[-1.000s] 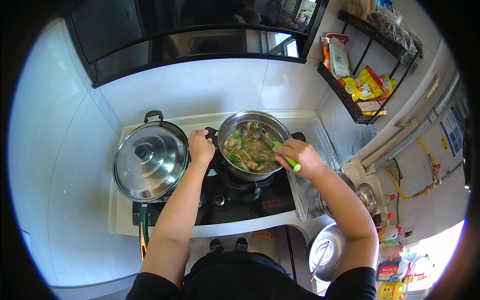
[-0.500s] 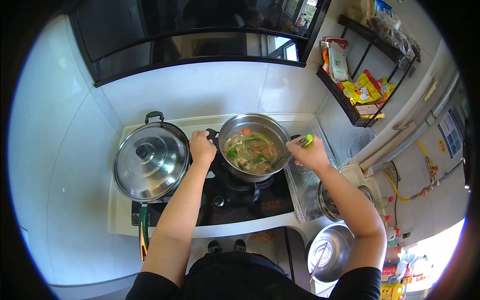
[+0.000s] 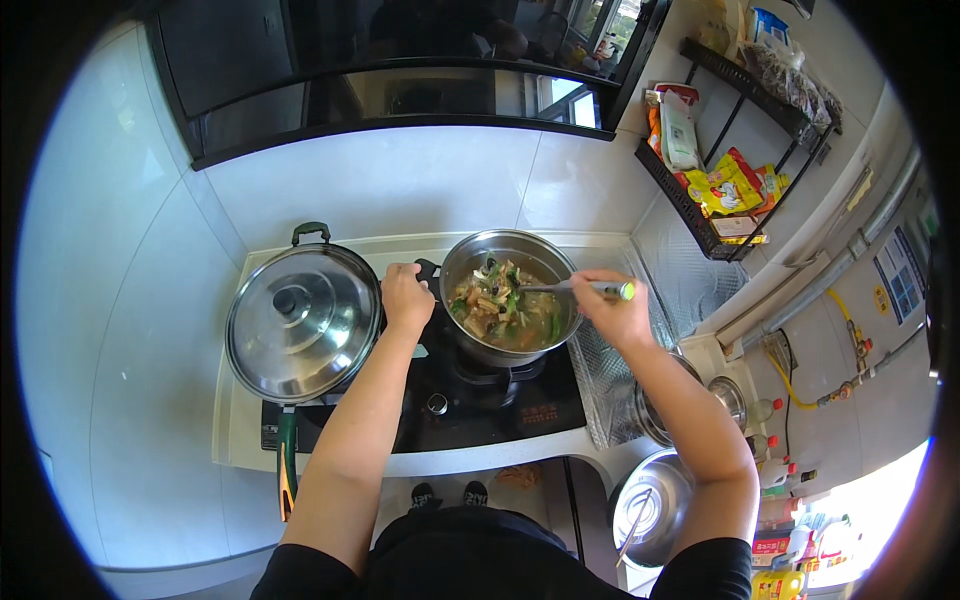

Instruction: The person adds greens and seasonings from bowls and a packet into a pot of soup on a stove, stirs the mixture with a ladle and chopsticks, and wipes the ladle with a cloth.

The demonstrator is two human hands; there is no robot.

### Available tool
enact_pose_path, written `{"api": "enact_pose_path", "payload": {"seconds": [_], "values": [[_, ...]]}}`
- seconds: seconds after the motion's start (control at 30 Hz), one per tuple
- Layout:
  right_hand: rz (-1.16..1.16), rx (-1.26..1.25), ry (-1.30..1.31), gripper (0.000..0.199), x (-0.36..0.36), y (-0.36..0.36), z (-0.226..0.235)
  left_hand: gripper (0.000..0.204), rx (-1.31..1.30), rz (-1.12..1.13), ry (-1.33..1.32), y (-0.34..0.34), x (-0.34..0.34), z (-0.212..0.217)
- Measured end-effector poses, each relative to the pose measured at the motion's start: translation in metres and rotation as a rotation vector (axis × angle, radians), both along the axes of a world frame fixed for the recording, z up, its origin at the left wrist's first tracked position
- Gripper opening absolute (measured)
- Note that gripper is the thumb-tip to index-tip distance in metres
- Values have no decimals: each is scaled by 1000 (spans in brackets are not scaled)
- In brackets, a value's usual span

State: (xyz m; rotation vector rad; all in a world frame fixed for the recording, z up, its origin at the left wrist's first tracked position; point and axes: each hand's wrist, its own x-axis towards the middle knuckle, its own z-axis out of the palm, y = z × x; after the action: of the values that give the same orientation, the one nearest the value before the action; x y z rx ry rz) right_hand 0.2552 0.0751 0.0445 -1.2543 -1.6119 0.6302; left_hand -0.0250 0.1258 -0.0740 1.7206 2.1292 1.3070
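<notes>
A steel pot (image 3: 462,335) of soup stands on the right burner of the black stove (image 3: 480,420). Chopped greens, mushroom-like pieces and other bits (image 3: 500,300) are heaped in the broth. My left hand (image 3: 408,300) is closed at the pot's left handle (image 3: 428,270), its fingertips against it. In my right hand (image 3: 612,305), over the pot's right rim, is a cooking utensil with a metal shaft and a pale, green-ended handle (image 3: 618,290). Its shaft slants into the soup; food hides its head.
A lidded pan (image 3: 300,340) with a green-black handle (image 3: 287,465) sits on the left burner. Steel bowls (image 3: 735,395) are at the right, with a larger basin (image 3: 625,505) below. Above are a dark range hood (image 3: 400,125) and a wall rack (image 3: 690,205) with packets.
My right hand has turned and the utensil now reaches toward the pot's middle, where the solid food has risen into a heap. My left hand stays at the handle.
</notes>
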Motion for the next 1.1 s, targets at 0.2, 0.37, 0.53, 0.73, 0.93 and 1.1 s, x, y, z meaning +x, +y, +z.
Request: {"api": "enact_pose_path", "payload": {"seconds": [0.2, 0.37, 0.53, 0.73, 0.93, 1.1], "values": [[350, 491, -519, 15, 0, -11, -4, 23, 4, 4, -5, 1, 1, -1], [555, 520, -841, 21, 2, -9, -25, 24, -17, -4, -2, -1, 1, 3], [660, 566, -1139, 34, 5, -8, -41, 23, 9, 3, 11, 1, -1, -2], [534, 321, -1120, 40, -4, -13, -31, 23, 26, 7, 15, 1, 0, -2], [458, 232, -863, 16, -3, -19, 15, 24, 46, -1, 9, 3, 0, -5], [471, -19, -575, 19, 2, -7, 40, 23, 11, 31, 0, 0, 1, 2]]}}
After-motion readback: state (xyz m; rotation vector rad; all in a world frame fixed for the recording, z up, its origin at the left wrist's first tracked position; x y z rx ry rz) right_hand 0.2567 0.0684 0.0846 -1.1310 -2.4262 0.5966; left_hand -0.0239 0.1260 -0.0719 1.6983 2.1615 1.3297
